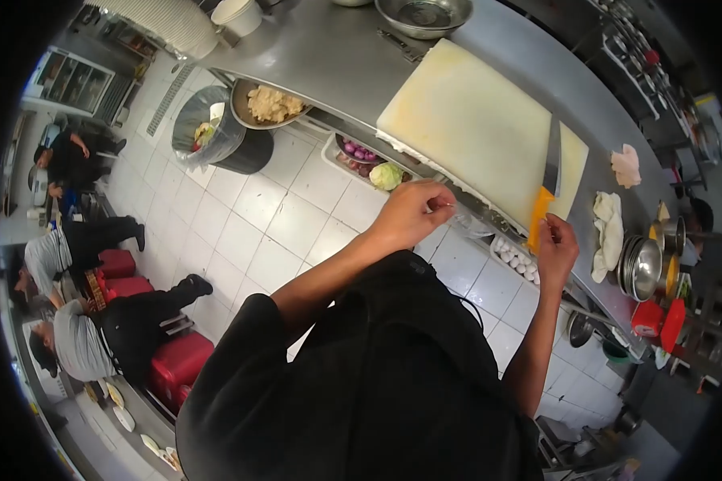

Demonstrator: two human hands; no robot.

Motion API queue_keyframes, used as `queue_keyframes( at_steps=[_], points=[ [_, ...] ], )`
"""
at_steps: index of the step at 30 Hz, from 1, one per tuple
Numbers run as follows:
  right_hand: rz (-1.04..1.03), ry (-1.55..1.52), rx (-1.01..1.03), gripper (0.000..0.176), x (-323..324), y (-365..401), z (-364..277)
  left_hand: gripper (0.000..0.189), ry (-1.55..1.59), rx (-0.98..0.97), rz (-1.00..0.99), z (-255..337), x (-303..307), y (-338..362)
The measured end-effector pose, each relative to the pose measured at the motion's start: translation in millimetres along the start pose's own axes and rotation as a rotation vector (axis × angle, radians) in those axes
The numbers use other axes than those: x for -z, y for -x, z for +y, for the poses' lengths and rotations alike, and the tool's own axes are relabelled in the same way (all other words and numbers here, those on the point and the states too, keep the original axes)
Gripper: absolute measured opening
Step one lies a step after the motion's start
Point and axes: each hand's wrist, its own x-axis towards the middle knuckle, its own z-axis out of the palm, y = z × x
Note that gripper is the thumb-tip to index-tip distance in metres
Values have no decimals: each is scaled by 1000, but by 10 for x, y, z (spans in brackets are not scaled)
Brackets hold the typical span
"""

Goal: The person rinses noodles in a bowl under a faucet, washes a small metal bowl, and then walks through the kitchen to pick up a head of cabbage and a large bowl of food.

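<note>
Knife (550, 164) lies on board (473, 120), right edge, orange handle toward you. Your right hand (555, 250) at handle end, can't tell if gripping. Left hand (413, 212) fingers pinched together, contents unclear. Likely stiff, light, sharp: take handle, never blade.

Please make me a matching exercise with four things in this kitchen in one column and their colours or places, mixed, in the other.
1. knife handle
2. cutting board
3. cabbage
4. metal bowl

a. green
b. orange
c. on the steel counter, beyond the board
d. white

Pairs: 1-b, 2-d, 3-a, 4-c.
</note>
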Motion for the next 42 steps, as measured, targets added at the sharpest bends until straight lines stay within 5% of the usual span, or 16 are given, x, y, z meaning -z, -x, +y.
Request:
queue_keyframes(
  at_steps=[9, 14, 19, 30, 36, 42],
  points=[
    [-91, -1, 125, 15, -36, 136, -79, 14, -169, 58, 169, -128, 310, 497],
    [-141, -51, 50, 16, -23, 306, -39, 14, -164, 178, 304, -107, 304, 1042],
    [-278, -124, -15, 18, -122, 672, 128, 16, -264, 259, 234, -27, 333, 1484],
    [-406, -245, -147, 15, -435, 1150, 309, 19, -273, 245, 318, 6, 729, 1719],
    [-527, -176, -138, 17, -1245, 1340, 138, 22, -221, 269, 406, -450, 1354, 1774],
    [-858, -343, -272, 21, -2836, 1474, -688, 23, -119, 420, 504, -1571, 2412, 1554]
  ],
)
